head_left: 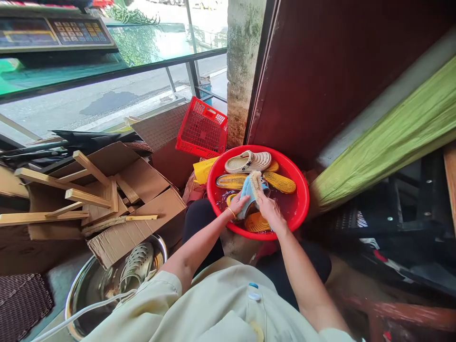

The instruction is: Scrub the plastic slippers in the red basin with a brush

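Observation:
Over a red basin (304,199) of water, my left hand (238,205) grips a light blue slipper (246,189). My right hand (270,209) is closed on a scrub brush (255,183), whose pale bristles show beside the slipper's upper part. I cannot tell whether the bristles touch it. A beige clog (248,161) lies at the basin's far side. Around the blue slipper are several yellow shoes or soles, among them one at the right (280,182), one at the left (231,181) and one near the front rim (257,222).
Left of me stands a metal bowl (73,294) with a pale clog (137,266) in it. Cardboard (131,228) and a wooden stool (99,194) are piled above it. A red crate (203,126) stands behind the basin; a green cloth (384,137) hangs at the right.

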Motion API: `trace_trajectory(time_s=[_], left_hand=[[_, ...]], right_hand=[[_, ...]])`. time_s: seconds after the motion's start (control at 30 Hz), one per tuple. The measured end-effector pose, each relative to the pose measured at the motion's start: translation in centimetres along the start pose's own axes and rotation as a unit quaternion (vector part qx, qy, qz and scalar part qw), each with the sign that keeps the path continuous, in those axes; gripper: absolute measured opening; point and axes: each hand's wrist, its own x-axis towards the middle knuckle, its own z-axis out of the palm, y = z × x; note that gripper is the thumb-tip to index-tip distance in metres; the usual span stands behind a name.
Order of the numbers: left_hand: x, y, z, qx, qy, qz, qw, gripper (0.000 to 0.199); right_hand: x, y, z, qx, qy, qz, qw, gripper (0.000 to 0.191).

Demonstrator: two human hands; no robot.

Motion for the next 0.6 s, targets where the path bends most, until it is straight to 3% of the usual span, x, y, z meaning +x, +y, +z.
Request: trace_trajectory(time_s=[0.1,0.2,0.27,0.33,0.43,0.5,0.6], left_hand=[[-0.4,0.7,-0.2,0.01,-0.016,-0.002,1.0,0.078],[-0.8,1.6,-0.4,0.067,-0.025,0.002,0.997,0.078],[-1.0,2.3,-0.2,0.163,0.002,0.019,0.986,0.082],[-1.2,3.0,0.3,0.295,0.034,0.045,0.954,0.093],[-1.3,3.7,1.6,0.479,0.035,0.093,0.872,0.113],[-1.5,3.6,2.4,0.549,0.019,0.126,0.826,0.12],[-1.8,2.7,2.9,0.588,-0.02,0.164,0.792,0.123]], right_hand=[[1.7,0.1,-0.5,0.051,-0.006,0.043,0.998,0.051],[1.1,2.7,-1.0,0.084,-0.01,0.077,0.993,0.051],[-0.2,5.0,-1.2,0.109,0.009,0.09,0.99,0.054],[-1.9,6.6,-1.0,0.124,0.063,0.09,0.986,0.057],[-3.8,6.5,-0.1,0.062,0.117,0.036,0.991,0.056],[-4.2,5.3,0.5,-0.029,0.091,0.011,0.995,0.056],[-3.5,3.9,0.6,-0.14,0.023,0.047,0.989,0.058]])
